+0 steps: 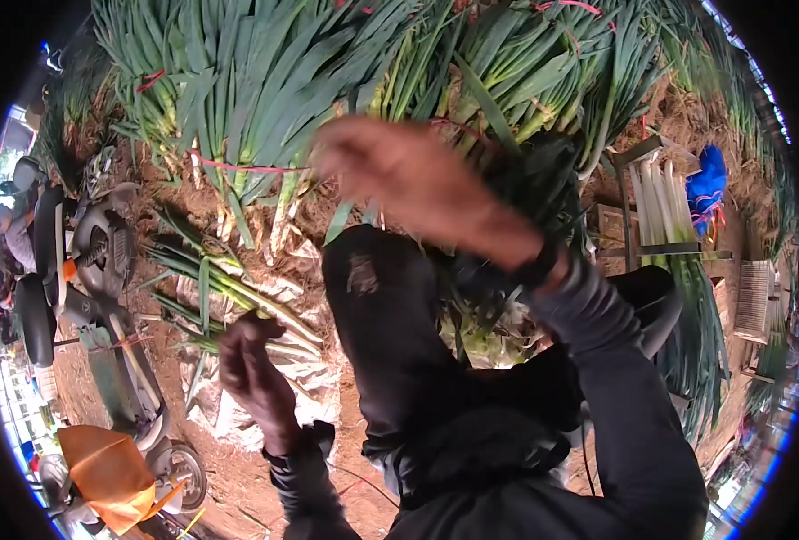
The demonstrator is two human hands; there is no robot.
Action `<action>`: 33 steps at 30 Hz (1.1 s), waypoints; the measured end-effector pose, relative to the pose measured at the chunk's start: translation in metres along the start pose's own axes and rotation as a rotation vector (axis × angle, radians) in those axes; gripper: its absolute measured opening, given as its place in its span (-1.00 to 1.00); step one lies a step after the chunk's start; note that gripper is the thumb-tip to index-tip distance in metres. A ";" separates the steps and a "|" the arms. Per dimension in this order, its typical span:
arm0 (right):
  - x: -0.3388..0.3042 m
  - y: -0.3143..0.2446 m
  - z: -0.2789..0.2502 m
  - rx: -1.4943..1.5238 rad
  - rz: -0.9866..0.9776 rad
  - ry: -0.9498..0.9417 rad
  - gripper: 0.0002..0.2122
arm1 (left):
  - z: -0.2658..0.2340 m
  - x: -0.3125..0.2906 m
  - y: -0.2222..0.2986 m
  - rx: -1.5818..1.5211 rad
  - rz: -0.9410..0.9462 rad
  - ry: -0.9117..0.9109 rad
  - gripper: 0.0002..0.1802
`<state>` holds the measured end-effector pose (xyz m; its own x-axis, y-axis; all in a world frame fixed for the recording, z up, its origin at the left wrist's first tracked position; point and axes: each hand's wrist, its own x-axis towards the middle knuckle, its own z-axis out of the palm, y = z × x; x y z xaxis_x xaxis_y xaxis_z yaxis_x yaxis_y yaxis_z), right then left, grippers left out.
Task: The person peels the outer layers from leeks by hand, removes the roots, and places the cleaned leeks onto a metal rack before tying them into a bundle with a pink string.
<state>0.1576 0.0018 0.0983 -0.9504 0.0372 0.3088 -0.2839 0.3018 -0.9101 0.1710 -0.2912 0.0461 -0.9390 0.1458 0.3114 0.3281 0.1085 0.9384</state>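
My left hand (pixel 254 373) is low on the left, its fingers bent together, right by a few loose leeks (pixel 257 301) with pale stems and green leaves. These leeks lie on a crumpled whitish sack (pixel 210 409) on the ground. Whether anything is pinched in those fingers is hidden. Smeared by motion, my right hand (pixel 417 180) reaches across in front of my bent knee, over large bundled leeks (pixel 264 99); its fingers are too blurred to read. Red ties (pixel 246 167) cross some bundles.
At right a bundle of leeks (pixel 660 202) rests in a frame stand (pixel 627 207), beside a blue bag (pixel 707 184). A motorcycle (pixel 103 306) stands on the left, with an orange cover (pixel 107 472) near its wheel. Brown soil (pixel 363 463) shows between things.
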 end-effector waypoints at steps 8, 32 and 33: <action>-0.061 0.209 -0.097 -0.121 0.566 0.435 -0.72 | 0.156 0.117 0.072 -0.859 -0.079 -0.263 -0.73; -0.037 0.338 0.014 0.641 0.559 0.641 -0.69 | 0.216 0.145 0.013 -1.007 -0.612 -0.300 -0.67; -0.053 0.341 -0.014 0.508 0.725 0.522 -0.67 | 0.220 0.144 0.011 -0.988 -0.636 -0.309 -0.67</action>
<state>0.1130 0.1158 -0.2247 -0.7754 0.4962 -0.3905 0.2011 -0.3922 -0.8976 0.0622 -0.0523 0.0683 -0.7953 0.5824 -0.1684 -0.5289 -0.5309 0.6621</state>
